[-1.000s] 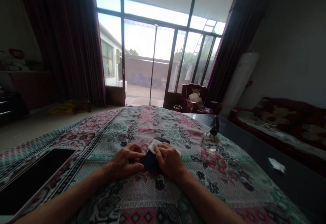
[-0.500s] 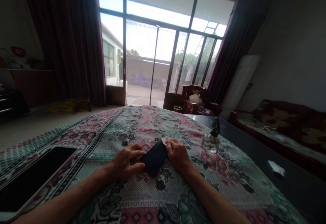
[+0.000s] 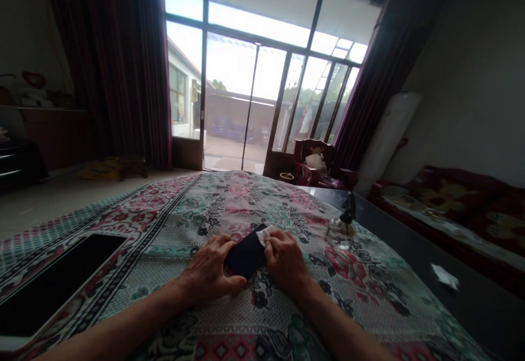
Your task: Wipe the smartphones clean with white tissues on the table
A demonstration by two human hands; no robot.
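Observation:
A dark blue-black smartphone (image 3: 246, 254) lies at a slant on the flowered tablecloth (image 3: 229, 309). My left hand (image 3: 211, 268) grips its left and near edges between thumb and fingers. On the phone's upper right part rests a folded white tissue (image 3: 264, 235), pinched in the closed fingers of my right hand (image 3: 286, 257). Some of the tissue is hidden under those fingers. To the right of my right hand stands a clear spray bottle (image 3: 341, 232) with a black nozzle. A white-framed tablet (image 3: 61, 281) with a dark screen lies left of my left arm.
On the dark tabletop (image 3: 414, 246) to the right lies a crumpled white tissue (image 3: 445, 277). A wooden sofa (image 3: 451, 191) stands beyond it. Past the table's far side are an armchair (image 3: 315, 161) and glass doors (image 3: 241, 104) between dark curtains (image 3: 118, 76).
My right hand has brought the tissue from the phone's far corner down onto its face. My left thumb has shifted along the near edge. The view has tilted slightly.

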